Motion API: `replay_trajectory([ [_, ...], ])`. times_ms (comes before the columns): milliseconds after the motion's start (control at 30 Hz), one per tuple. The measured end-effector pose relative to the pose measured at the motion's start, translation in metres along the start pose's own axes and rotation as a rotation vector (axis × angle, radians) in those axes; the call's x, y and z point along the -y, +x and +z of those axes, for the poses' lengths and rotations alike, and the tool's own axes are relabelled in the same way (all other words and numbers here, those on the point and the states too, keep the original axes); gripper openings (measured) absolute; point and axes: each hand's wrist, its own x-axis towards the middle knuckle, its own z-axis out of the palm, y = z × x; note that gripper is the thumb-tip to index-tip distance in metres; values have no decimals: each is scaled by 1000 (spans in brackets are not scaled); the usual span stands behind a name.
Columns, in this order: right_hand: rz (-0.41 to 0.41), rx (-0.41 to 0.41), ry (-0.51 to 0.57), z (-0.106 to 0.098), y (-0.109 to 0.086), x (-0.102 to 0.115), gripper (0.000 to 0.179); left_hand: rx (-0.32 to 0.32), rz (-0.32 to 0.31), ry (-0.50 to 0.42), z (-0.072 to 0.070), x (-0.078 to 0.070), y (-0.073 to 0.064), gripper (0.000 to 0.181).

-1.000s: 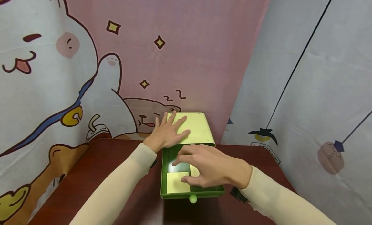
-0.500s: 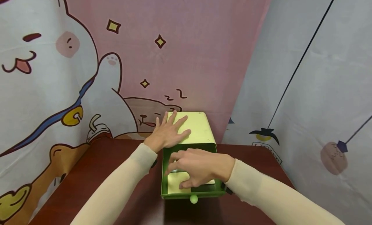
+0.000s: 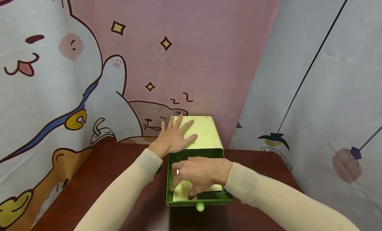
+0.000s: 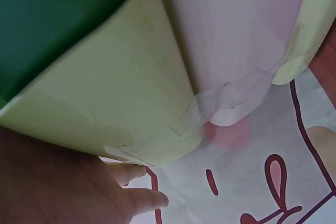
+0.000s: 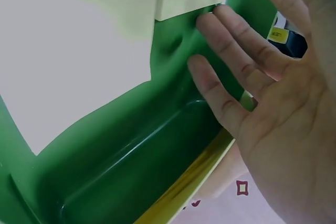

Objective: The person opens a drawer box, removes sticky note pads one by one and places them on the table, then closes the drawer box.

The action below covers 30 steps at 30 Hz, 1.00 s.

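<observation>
My left hand (image 3: 173, 139) rests with spread fingers on the pale yellow top (image 3: 206, 131) of a small drawer cabinet. Below that top, a green drawer (image 3: 206, 202) with a round light green knob (image 3: 200, 207) is pulled out. My right hand (image 3: 201, 174) reaches down inside it, fingers bent downward in the head view. Under this hand lies a pale yellow square of paper (image 3: 180, 192), partly covered by it. A second pale piece (image 3: 217, 188) shows to the right. In the right wrist view the fingers (image 5: 220, 40) are extended beside the large pale sheet (image 5: 79, 61), pinching nothing.
The cabinet stands on a dark red-brown table (image 3: 119, 178) near its back edge. Behind hangs a pink and white cartoon cloth (image 3: 215, 58). The left wrist view shows a pink section (image 4: 231, 35) of the cabinet beside a pale yellow one (image 4: 126, 77).
My right hand has moved left and lower into the drawer, toward the yellow paper. The left hand stays on the cabinet top. The view has shifted slightly.
</observation>
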Motion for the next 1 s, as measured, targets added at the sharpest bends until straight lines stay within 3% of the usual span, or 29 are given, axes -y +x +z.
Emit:
replay_trajectory([
  [500,-44,-31,-223,8,1,1,60,-3,-1,17,0,-2,-2,81],
  [1000,24,-37,-209,12,-4,-8,64,1,-7,6,1,0,0,82],
])
